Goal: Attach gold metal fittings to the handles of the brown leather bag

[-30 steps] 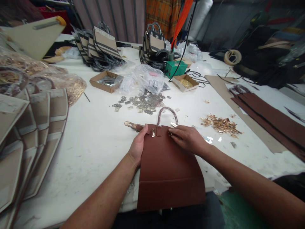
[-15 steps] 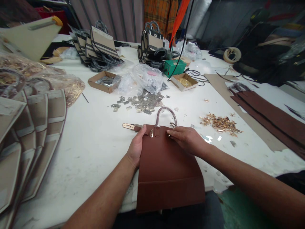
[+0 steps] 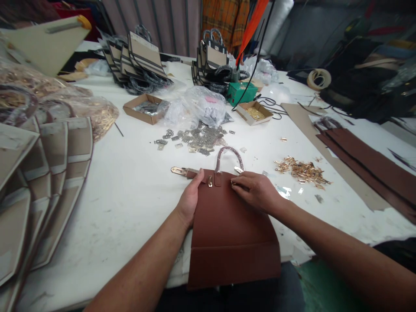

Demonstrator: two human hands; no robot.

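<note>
Hands on a brown bag panel (image 3: 227, 225) lying flat at the near edge of a white table (image 3: 130, 190), its lower end hanging past the rim. Left hand (image 3: 190, 199) laid along the panel's left top corner, thumb up beside a gold clasp (image 3: 209, 180), fingers tucked under the edge and out of sight. Right hand (image 3: 256, 190) resting on the top right, fingertips pinched on a small fitting too tiny to make out. Curved wrapped handle (image 3: 228, 156) arching just above both hands; gold-tipped strap (image 3: 182, 171) sticking out to the left.

Beyond, loose silver plates (image 3: 198, 139) scattered mid-table and a heap of gold hardware (image 3: 302, 170) to the right. Open cardboard box (image 3: 144, 109) with dull metal pieces, partly veiled by clear plastic bags (image 3: 201, 106); smaller box (image 3: 255, 113) filled with gold bits. Green box (image 3: 242, 92) behind, half hidden by black cords. Stacks of beige-and-black bags (image 3: 139, 60) at the far edge.

Fanned beige panels (image 3: 48, 173) cut off at the left frame; brown strips (image 3: 367, 167) running off at the right.
</note>
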